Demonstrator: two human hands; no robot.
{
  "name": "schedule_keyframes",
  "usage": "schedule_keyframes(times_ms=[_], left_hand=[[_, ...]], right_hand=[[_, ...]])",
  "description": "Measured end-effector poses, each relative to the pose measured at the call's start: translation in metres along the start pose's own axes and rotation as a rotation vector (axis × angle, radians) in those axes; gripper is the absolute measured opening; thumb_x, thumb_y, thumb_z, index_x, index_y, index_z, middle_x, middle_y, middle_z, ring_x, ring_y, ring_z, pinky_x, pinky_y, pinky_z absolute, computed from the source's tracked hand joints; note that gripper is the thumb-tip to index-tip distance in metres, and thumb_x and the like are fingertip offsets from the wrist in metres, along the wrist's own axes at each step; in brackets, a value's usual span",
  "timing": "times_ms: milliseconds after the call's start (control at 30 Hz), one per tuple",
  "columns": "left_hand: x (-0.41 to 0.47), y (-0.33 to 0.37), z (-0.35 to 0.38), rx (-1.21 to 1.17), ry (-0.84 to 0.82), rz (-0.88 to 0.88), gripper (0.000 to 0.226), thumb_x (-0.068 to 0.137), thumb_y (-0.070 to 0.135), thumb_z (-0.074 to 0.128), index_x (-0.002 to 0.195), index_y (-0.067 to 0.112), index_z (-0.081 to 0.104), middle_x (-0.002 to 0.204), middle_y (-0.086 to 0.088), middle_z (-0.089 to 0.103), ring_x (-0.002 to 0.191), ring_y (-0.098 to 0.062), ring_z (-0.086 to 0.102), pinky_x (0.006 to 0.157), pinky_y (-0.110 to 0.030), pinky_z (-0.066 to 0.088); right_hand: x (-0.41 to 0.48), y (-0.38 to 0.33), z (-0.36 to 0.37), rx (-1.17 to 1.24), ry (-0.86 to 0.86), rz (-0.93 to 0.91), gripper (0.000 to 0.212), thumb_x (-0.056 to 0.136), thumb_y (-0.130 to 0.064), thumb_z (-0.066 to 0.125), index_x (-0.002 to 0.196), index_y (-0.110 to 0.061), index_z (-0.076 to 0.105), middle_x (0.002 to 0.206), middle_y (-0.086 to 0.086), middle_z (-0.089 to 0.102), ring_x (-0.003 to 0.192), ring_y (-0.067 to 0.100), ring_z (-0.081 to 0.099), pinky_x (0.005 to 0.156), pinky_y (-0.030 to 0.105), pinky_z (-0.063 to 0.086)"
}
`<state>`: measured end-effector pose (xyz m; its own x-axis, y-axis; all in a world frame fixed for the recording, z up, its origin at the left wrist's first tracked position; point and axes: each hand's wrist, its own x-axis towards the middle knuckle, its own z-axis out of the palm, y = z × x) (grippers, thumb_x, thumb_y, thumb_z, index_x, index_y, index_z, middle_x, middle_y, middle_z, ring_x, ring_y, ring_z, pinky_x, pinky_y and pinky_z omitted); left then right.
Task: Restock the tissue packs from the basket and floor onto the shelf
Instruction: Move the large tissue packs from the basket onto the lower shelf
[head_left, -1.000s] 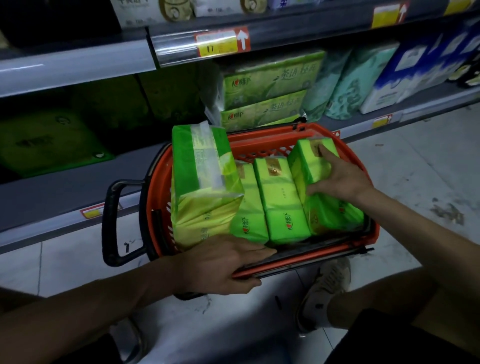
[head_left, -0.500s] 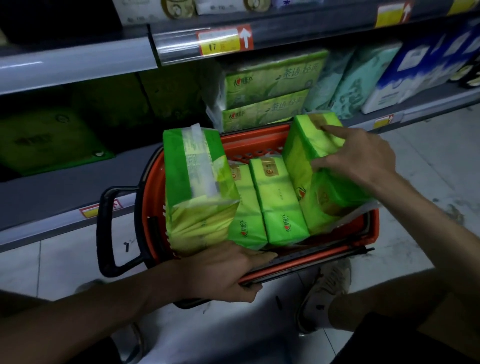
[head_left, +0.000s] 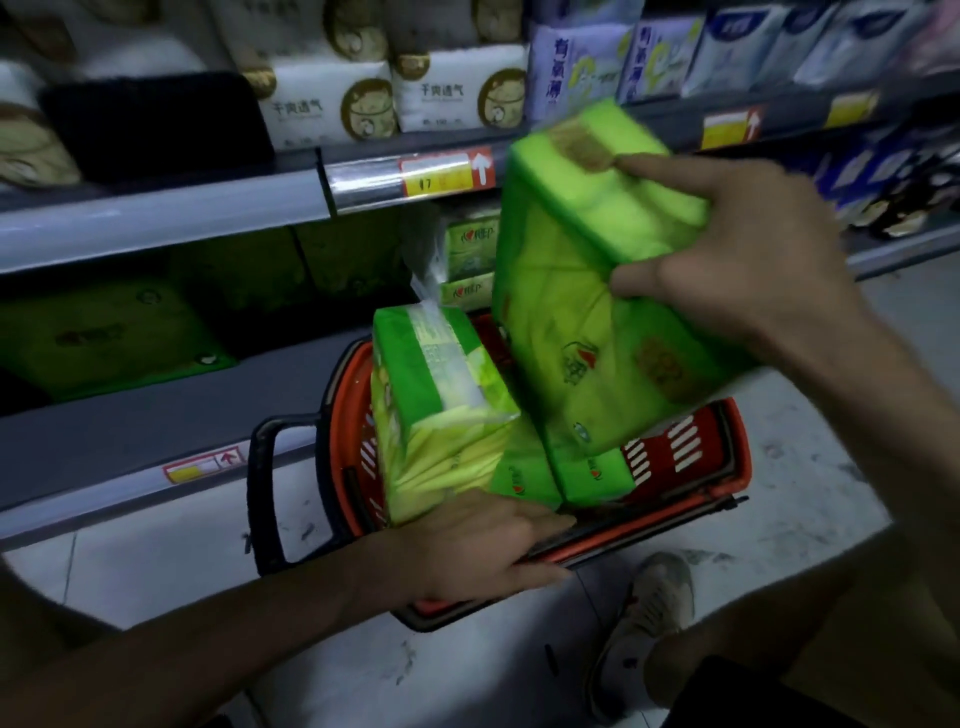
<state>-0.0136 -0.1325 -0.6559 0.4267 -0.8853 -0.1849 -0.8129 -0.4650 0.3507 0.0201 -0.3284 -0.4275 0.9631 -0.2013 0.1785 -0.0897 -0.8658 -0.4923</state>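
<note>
Tissue pack (head_left: 587, 322), light and squashy in slick film, sits clasped across its top end by the right hand (head_left: 748, 260), while the left hand (head_left: 467, 551) grips the basket (head_left: 727, 457) rim.

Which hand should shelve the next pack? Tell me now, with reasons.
Right. The right hand already holds a green tissue pack lifted clear of the basket, close to the shelf. The left hand is busy steadying the basket's near rim.
</note>
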Motion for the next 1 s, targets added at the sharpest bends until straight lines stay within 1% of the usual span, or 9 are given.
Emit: schedule_keyframes(times_ms=[133,267,333,400,467,567,733,867,1000], left_hand=[[-0.018,0.004,-0.052,-0.069,0.310,0.015,0.046,0.108,0.050,0.045,0.149,0.031,0.054,0.139,0.010,0.063,0.120,-0.014,0.064,0.090,-0.038,0.058],[-0.053,-0.006,-0.118,0.079,0.787,-0.043,0.036,0.099,0.039,0.068,0.131,0.021,0.067,0.121,0.002,0.070,0.108,-0.019,0.068,0.080,-0.043,0.058],[-0.068,-0.018,-0.153,0.238,0.914,-0.190,0.062,0.089,0.048,0.077,0.138,0.014,0.060,0.131,-0.009,0.063,0.119,-0.030,0.060,0.093,-0.049,0.053],[-0.077,-0.029,-0.183,0.331,0.880,-0.317,0.101,0.076,0.060,0.079,0.156,0.010,0.041,0.147,-0.017,0.049,0.134,-0.036,0.047,0.107,-0.052,0.045],[-0.079,-0.035,-0.201,0.333,0.789,-0.329,0.123,0.069,0.067,0.075,0.164,0.010,0.024,0.153,-0.017,0.042,0.140,-0.037,0.041,0.109,-0.055,0.044],[-0.084,-0.036,-0.205,0.188,0.813,-0.350,0.121,0.063,0.066,0.071,0.162,0.011,0.027,0.144,-0.011,0.047,0.131,-0.033,0.044,0.099,-0.045,0.048],[-0.118,-0.040,-0.195,-0.139,1.159,-0.430,0.104,0.051,0.034,0.094,0.143,0.017,0.049,0.124,0.001,0.048,0.116,-0.019,0.046,0.093,-0.027,0.042],[-0.154,-0.064,-0.175,-0.499,1.362,-0.552,0.099,0.052,0.038,0.092,0.141,0.030,0.048,0.136,0.000,0.056,0.125,-0.015,0.056,0.105,-0.038,0.051],[-0.196,-0.083,-0.157,-0.725,1.477,-0.616,0.098,0.049,0.047,0.092,0.136,0.022,0.056,0.128,0.001,0.067,0.119,-0.015,0.064,0.100,-0.038,0.056]], right_hand=[[-0.001,-0.016,0.015,-0.069,-0.043,-0.138,0.091,0.060,-0.040,0.087,0.143,-0.054,0.053,0.136,-0.005,0.069,0.122,0.027,0.064,0.097,0.036,0.051],[-0.003,-0.026,0.023,-0.199,-0.040,-0.295,0.091,0.059,-0.034,0.082,0.143,-0.041,0.049,0.124,0.007,0.071,0.113,0.037,0.063,0.085,0.041,0.050],[-0.003,-0.036,0.021,-0.291,-0.028,-0.389,0.087,0.060,-0.026,0.080,0.140,-0.032,0.046,0.115,0.010,0.070,0.104,0.039,0.062,0.078,0.041,0.047],[-0.005,-0.052,0.019,-0.420,-0.023,-0.510,0.086,0.058,-0.023,0.078,0.137,-0.023,0.044,0.111,0.010,0.070,0.099,0.038,0.057,0.077,0.042,0.041],[-0.010,-0.071,0.018,-0.530,0.004,-0.625,0.087,0.056,-0.021,0.074,0.137,-0.018,0.045,0.110,0.010,0.070,0.098,0.037,0.055,0.077,0.042,0.037],[-0.019,-0.103,0.017,-0.596,0.062,-0.743,0.090,0.057,-0.017,0.067,0.144,-0.012,0.044,0.118,0.012,0.068,0.105,0.039,0.054,0.083,0.045,0.038],[-0.026,-0.139,0.028,-0.588,0.190,-0.907,0.079,0.065,-0.009,0.062,0.143,-0.018,0.047,0.132,0.011,0.063,0.125,0.041,0.052,0.105,0.051,0.035],[-0.042,-0.134,0.069,-0.325,0.519,-1.091,0.040,0.102,0.001,0.038,0.123,-0.009,0.071,0.127,0.024,0.068,0.127,0.044,0.059,0.113,0.055,0.038],[-0.074,-0.141,0.113,-0.093,0.694,-1.195,0.018,0.099,-0.007,0.062,0.100,-0.011,0.079,0.108,0.021,0.073,0.111,0.038,0.065,0.103,0.050,0.052]])
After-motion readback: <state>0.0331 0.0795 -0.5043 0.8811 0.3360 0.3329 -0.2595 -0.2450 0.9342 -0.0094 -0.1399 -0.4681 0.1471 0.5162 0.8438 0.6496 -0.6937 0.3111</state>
